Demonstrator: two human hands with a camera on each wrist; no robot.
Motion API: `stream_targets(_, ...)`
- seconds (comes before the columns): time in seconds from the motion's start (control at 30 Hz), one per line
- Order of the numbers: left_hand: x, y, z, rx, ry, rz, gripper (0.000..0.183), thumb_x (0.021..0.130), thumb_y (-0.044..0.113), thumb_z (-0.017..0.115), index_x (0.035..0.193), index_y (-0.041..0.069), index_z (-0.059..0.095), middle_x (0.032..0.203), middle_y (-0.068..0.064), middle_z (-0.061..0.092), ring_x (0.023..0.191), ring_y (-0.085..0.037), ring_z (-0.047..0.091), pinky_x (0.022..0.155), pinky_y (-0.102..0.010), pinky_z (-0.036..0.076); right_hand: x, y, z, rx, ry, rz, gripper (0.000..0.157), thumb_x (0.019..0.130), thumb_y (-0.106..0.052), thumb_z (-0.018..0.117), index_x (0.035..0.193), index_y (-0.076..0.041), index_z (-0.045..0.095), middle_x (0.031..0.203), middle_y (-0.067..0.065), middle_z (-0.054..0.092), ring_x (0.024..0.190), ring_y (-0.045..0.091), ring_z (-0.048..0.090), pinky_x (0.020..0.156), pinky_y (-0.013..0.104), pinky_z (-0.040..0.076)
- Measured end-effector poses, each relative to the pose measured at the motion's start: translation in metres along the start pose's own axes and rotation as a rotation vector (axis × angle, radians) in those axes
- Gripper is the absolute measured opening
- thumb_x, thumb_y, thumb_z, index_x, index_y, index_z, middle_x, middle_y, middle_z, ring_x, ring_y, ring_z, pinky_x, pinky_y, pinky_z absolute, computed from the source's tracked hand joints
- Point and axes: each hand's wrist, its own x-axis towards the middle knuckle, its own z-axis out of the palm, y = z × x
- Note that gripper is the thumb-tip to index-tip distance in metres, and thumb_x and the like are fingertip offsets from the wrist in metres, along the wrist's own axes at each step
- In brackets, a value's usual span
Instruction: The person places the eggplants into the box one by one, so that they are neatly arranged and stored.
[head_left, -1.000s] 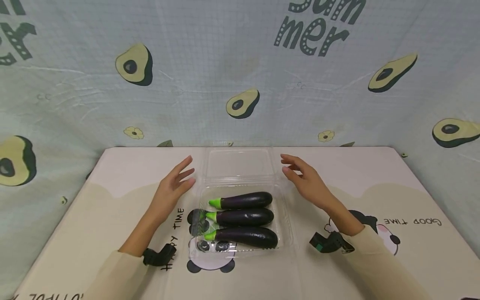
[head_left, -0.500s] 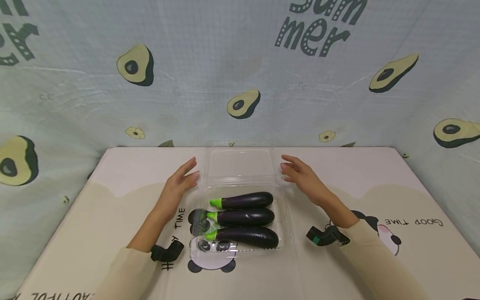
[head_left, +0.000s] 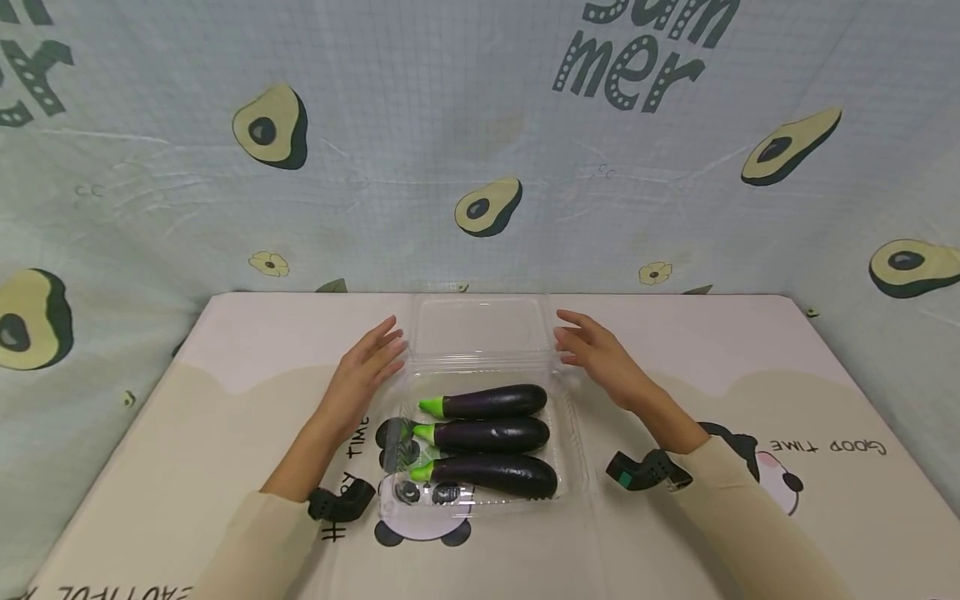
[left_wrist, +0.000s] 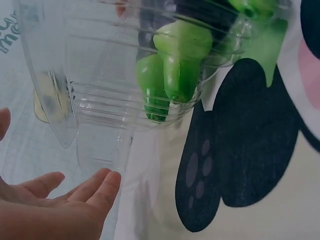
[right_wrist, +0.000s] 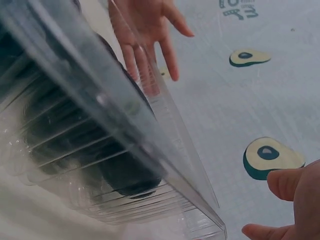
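Three dark purple eggplants lie side by side in a clear plastic clamshell box: a far one (head_left: 495,401), a middle one (head_left: 491,434) and a near one (head_left: 498,475). Their green stem ends (left_wrist: 182,42) point left. The box's lid (head_left: 480,329) stands folded back behind the tray part (head_left: 573,454). My left hand (head_left: 360,379) is beside the lid's left edge, fingers extended; whether the fingertips touch it I cannot tell. Across from it, my right hand (head_left: 606,358) hovers by the lid's right edge with loosely bent fingers and nothing held.
A pale printed cloth (head_left: 675,550) with panda figures and lettering covers the table. Behind and at both sides hangs a curtain (head_left: 390,117) with an avocado print. Each wrist wears a black camera, a left one (head_left: 341,502) and a right one (head_left: 648,471).
My left hand has moved right, closer to the lid's left edge. The right hand has shifted slightly left toward the lid. Box and eggplants stay in place.
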Motion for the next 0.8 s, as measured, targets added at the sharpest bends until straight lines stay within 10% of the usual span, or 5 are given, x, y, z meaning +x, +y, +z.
stream_targets(0.8, -0.001, 0.014, 0.003, -0.051, -0.012, 0.023, 0.064, 0.102, 0.022, 0.043, 0.153, 0.002, 0.008, 0.151, -0.026, 0.024, 0.137, -0.035, 0.031, 0.109, -0.040, 0.029, -0.004, -0.003, -0.012, -0.039, -0.002, -0.055, 0.057, 0.101, -0.030, 0.046, 0.149, -0.006, 0.028, 0.144, 0.020, 0.042, 0.120, 0.039, 0.044, 0.093, 0.045, 0.043)
